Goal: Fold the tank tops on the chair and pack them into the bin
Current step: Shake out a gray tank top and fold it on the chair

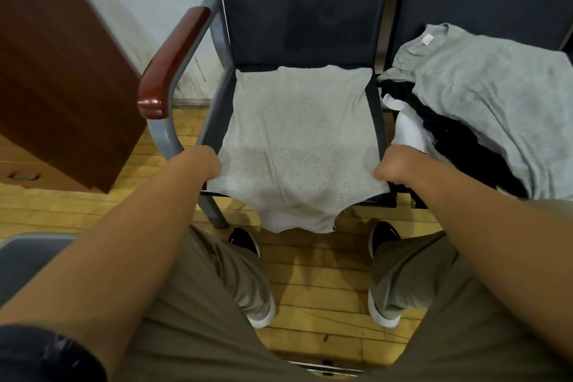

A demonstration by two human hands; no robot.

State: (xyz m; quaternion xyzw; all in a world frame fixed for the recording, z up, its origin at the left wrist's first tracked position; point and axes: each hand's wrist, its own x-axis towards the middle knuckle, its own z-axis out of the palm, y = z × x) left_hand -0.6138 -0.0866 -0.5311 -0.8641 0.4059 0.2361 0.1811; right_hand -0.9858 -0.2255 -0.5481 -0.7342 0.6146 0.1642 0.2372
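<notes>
— While the fingers are being entered first: what are they doing?

— Item one, left hand [205, 164]: fingers are curling under and pinching the left edge of the tank top [294, 139], with the tips hiding behind the knuckles. Item two, right hand [391, 168]: fingers are curling the same way, pinching the right edge.

— And where is the tank top lying?

— It is lying flat on the seat of the chair [304, 18], stretching between the two hands. Its near end is hanging over the front edge of the seat. Its long axis is running from the backrest toward the person, so the hands are sitting crosswise to it, one at each front corner of the seat.

— Which hand is nearer?

— Neither; they are holding level, one on each side. Judging by that grip, the fold is likely going either sideways across the long axis or from the near end up toward the backrest. I cannot tell which.

— Anything lying beyond?

— Item three, pile of clothes [496, 108] on the next seat, just beside the right hand: grey on top, with black and white pieces showing under it. Item four, a grey rim [28, 254] by the left forearm. It is possibly the bin, but too little of it is showing to tell.
</notes>
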